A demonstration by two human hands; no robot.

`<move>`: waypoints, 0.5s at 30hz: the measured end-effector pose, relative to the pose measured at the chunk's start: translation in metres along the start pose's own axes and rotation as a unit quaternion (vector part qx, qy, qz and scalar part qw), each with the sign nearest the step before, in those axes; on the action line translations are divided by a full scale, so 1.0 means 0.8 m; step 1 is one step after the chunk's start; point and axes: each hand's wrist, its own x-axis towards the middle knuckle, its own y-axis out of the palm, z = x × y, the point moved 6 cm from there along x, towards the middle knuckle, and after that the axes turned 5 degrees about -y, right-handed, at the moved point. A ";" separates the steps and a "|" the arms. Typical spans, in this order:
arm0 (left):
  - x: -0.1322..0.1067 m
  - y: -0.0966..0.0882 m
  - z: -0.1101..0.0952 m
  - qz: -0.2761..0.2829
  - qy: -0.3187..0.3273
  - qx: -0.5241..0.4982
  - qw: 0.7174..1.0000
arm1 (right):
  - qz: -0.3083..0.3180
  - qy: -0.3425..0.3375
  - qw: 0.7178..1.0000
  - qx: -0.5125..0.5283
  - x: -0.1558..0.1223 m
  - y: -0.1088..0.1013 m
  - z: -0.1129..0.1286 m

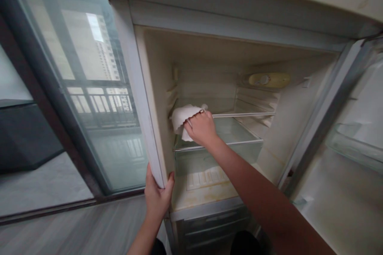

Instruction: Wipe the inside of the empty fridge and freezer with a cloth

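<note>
- Curled tight, our right hand's grip bunches a white cloth in the far left corner of the fridge, where the upper shelf meets the left inner wall.
- Our left hand has its grip pressed around the fridge's front edge, low on the near left, with the thumb on the inner face.
- We judge the upper shelf the weak spot. It looks thin and seems to sit only on side ledges, so a hard push at its left end could tip or unseat it onto the glass shelf just below.
- A loose fold of the cloth hangs under our knuckles and could catch on that lower shelf's front rim.
- Our forearm crosses the whole opening, so a wide sweep to the right could knock the yellowed dial housing on the far right wall.
- The open door stands near our right elbow and could be bumped.
- Hidden from us: the right fingertips inside the cloth, the left fingers behind the edge, and the wall patch under the cloth.
- We cannot tell whether the cloth is wet or dry.
- The bottom drawer is dark and partly cut off by our arm, and the door's bins are too blurred to read.
</note>
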 end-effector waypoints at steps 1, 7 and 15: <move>0.001 0.000 -0.001 0.000 0.001 0.000 1.000 | 0.013 0.005 1.000 -0.004 0.004 -0.002 0.000; 0.003 0.001 -0.006 0.002 0.008 -0.001 1.000 | 0.098 0.006 0.995 0.018 0.033 -0.005 -0.005; 0.001 -0.003 0.010 -0.001 -0.026 0.026 0.999 | 0.214 0.006 0.969 0.122 0.053 0.003 -0.025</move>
